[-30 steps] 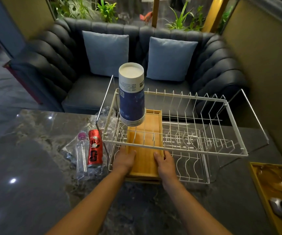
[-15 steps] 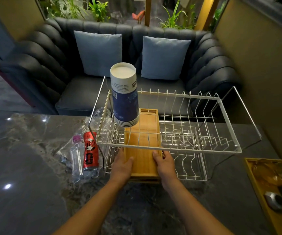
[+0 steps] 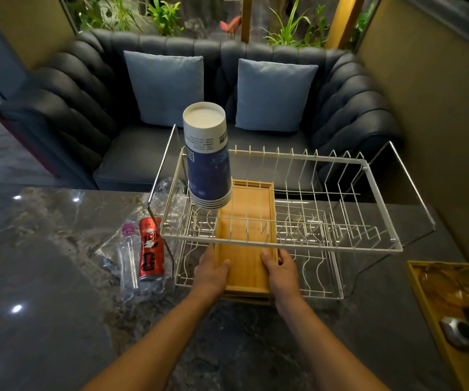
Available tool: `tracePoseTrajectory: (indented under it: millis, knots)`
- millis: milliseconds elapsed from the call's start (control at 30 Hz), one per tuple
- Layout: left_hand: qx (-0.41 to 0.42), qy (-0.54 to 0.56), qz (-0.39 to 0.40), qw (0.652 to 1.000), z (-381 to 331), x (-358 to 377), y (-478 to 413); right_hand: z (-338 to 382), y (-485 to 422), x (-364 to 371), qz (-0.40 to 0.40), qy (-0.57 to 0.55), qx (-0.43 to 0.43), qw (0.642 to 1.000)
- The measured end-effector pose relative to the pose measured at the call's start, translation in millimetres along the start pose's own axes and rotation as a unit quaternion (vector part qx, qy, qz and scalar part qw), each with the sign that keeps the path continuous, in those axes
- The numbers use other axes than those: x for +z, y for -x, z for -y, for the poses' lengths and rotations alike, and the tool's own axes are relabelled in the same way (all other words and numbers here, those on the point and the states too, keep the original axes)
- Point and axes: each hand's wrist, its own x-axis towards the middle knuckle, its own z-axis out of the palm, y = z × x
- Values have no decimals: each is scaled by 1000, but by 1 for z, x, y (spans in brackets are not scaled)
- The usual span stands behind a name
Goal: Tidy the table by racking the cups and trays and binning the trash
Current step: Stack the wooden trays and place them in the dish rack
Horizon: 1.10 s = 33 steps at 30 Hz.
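Note:
A two-tier white wire rack (image 3: 284,244) stands on the dark marble table (image 3: 44,306). A wooden tray (image 3: 246,249) lies lengthwise in its lower tier, its near end sticking out over another tray underneath. My left hand (image 3: 212,273) grips the tray's left edge and my right hand (image 3: 281,270) its right edge. A stack of blue paper cups (image 3: 208,156) stands upside down on the rack's upper tier at the left. A red can (image 3: 150,248) and a clear plastic bottle (image 3: 127,258) lie left of the rack, on crumpled clear plastic (image 3: 109,249).
Another wooden tray (image 3: 430,314) with a small metal object (image 3: 457,331) sits at the right table edge. Behind the table is a dark sofa (image 3: 86,108) with two blue cushions. A wall runs along the right.
Both hands stay on the tray, which looks pushed slightly deeper into the lower tier. The view has shifted a little to the right and down.

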Motion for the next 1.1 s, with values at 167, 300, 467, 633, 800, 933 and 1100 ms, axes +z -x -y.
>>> tracePoseTrajectory:
  millis: [167, 300, 467, 633, 800, 933, 1100]
  knots:
    - [1, -28, 11, 1000, -2, 2, -2, 1, -5, -3, 5, 12, 7, 1000]
    - [11, -19, 3, 1000, -2, 0, 0, 0, -7, -3, 7, 26, 9, 1000]
    - [35, -22, 3, 999, 1, -3, 3, 2, -7, -4, 21, 41, 11, 999]
    - [40, -1, 5, 999, 1, -3, 4, 4, -9, -7, 22, 55, 25, 998]
    - [32, 2, -8, 999, 2, -6, 4, 2, -8, -7, 28, 84, 5, 996]
    - [69, -44, -19, 996, 5, -6, 3, -5, -2, -4, 20, 85, -13, 996]
    - [71, -15, -24, 997, 9, -3, 2, -9, 2, -1, 17, 106, -18, 994]
